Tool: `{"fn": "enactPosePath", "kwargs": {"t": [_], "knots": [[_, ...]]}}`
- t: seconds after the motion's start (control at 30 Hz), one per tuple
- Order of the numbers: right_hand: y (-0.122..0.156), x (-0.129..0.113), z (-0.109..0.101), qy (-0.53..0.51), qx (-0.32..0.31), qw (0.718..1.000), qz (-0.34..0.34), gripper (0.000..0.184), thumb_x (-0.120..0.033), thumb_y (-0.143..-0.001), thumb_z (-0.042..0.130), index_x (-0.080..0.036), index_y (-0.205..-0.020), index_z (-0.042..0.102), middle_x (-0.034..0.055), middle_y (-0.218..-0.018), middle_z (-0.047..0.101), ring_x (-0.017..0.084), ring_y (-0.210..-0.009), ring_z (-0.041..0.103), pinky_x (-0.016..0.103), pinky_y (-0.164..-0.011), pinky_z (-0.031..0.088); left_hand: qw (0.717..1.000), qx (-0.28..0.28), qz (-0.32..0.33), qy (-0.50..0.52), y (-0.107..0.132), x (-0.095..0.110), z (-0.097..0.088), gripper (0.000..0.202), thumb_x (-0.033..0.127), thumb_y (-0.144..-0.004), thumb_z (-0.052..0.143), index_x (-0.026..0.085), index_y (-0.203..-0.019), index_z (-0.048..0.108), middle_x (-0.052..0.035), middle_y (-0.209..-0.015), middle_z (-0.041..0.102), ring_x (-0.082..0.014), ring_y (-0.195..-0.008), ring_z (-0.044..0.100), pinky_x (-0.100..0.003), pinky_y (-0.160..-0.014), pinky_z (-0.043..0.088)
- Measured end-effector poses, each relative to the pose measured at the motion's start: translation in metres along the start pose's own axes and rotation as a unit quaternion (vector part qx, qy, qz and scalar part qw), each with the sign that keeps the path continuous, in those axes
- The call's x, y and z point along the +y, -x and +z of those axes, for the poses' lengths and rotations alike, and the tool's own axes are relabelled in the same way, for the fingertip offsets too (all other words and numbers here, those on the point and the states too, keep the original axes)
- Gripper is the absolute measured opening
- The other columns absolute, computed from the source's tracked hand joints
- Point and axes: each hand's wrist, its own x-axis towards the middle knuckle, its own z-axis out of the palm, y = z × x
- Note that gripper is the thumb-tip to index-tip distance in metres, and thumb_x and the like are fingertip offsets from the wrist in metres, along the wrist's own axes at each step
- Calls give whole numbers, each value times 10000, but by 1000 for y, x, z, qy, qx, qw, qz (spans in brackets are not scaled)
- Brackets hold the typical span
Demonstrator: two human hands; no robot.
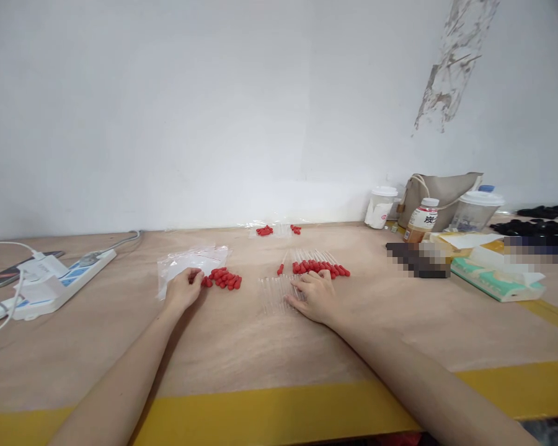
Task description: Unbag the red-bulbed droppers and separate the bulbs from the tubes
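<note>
My left hand [184,288] rests on the table with fingers curled at the left edge of a small heap of loose red caps [224,279]. My right hand [315,296] lies on a row of clear thin tubes [276,291], fingers bent down onto them. Just beyond it lies a row of clear tubes fitted with red caps [320,267], and one single capped tube [281,266] lies to their left. Clear plastic bags [190,263] lie behind my left hand.
A white power strip [65,282] with plugs and cables and a phone [9,272] sit at the left. More red caps in a bag [274,230] lie by the wall. Cups, a bottle [421,221], a beige bag [441,195] and a tissue pack [493,282] crowd the right.
</note>
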Motion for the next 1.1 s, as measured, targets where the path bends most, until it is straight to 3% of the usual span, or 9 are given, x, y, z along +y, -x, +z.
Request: {"fn": "enactPosePath", "kwargs": {"t": [0.27,0.43,0.5,0.6,0.67,0.73,0.8,0.9,1.1], "knots": [[1,0,0,-10,-6,1000,-11,434,-594,-726,484,-204,-826,646,48,-749,604,174,-778,484,343,-739,222,1000,3,-4,-27,2,3,-4,272,317,-758,441,163,-927,589,-74,-900,643,-216,-830,597,-306,-758,442],[0,6,-1,-26,25,999,14,364,-518,-782,463,-210,-853,644,50,-781,623,166,-769,502,338,-740,220,974,195,103,-58,17,25,-12,267,330,-770,446,179,-936,592,-81,-935,581,-238,-894,535,-355,-837,389],[0,11,0,-28,41,998,38,283,-420,-823,444,-217,-855,639,36,-791,629,154,-764,513,333,-744,219,958,211,189,-43,28,46,-11,220,312,-778,448,192,-892,592,-64,-901,574,-229,-919,509,-342,-856,372],[0,22,0,-22,53,995,77,238,-285,-842,415,-222,-805,641,27,-780,629,149,-757,526,319,-718,222,942,94,318,-42,42,86,-1,156,277,-782,449,191,-773,579,-54,-848,575,-208,-864,509,-316,-794,389],[1,29,-1,-23,61,993,98,232,-256,-832,418,-223,-789,644,27,-778,629,147,-745,530,310,-704,228,937,19,342,-69,46,113,13,164,293,-777,458,185,-716,566,-61,-832,578,-215,-852,512,-325,-766,387],[2,34,-3,-33,71,990,113,225,-255,-824,424,-225,-792,645,27,-784,631,145,-730,530,303,-698,237,947,-45,303,-98,44,139,27,207,353,-767,470,179,-720,571,-82,-842,589,-243,-898,510,-347,-775,376],[2,38,-5,-44,75,988,126,221,-259,-818,427,-226,-787,643,26,-793,635,146,-728,530,300,-695,242,966,-127,187,-123,36,159,42,277,430,-737,488,172,-768,583,-113,-918,600,-274,-983,493,-363,-803,361],[3,39,-7,-51,68,985,147,210,-259,-809,437,-223,-776,641,25,-791,634,147,-727,533,301,-695,245,965,-193,116,-137,19,180,60,299,439,-656,562,145,-693,602,-137,-793,635,-290,-847,569,-357,-705,398],[4,39,-6,-47,62,987,137,184,-254,-795,458,-231,-770,640,11,-743,616,142,-730,539,307,-718,264,962,-226,75,-134,5,189,74,142,278,-607,609,137,-604,591,-99,-593,626,-240,-619,599,-307,-577,391]]}}
